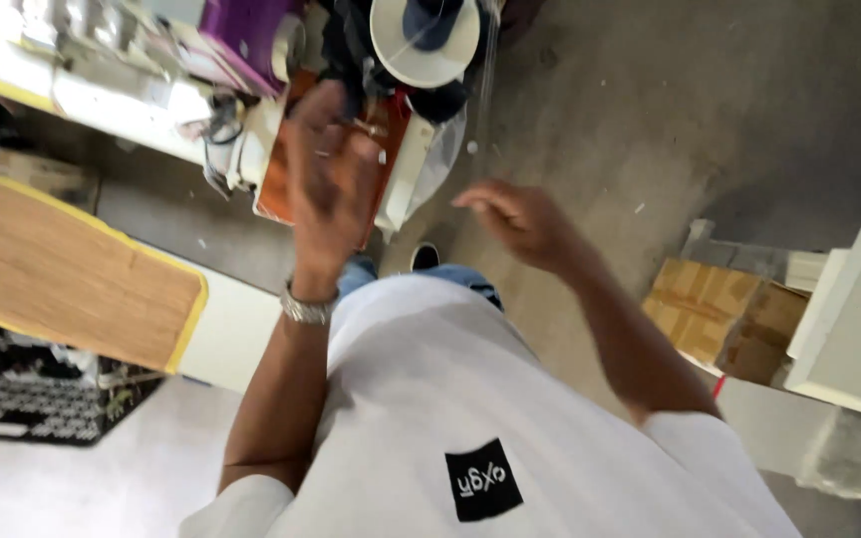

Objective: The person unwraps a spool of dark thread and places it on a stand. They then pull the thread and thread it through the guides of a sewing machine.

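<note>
The left hand [326, 174] is raised, blurred, fingers spread and holding nothing, just before the orange board [276, 179]. The right hand [515, 219] hangs loosely open beside it.

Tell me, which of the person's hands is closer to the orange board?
The left. The left hand is raised right in front of the orange board, overlapping it in the picture. The right hand hovers off to the side, over the grey floor.

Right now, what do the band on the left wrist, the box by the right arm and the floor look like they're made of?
Wrist band: likely metal, silvery with glinting links. Box: brown cardboard, matte, with taped seams. Floor: probably bare concrete, dull grey, stained and speckled.
</note>
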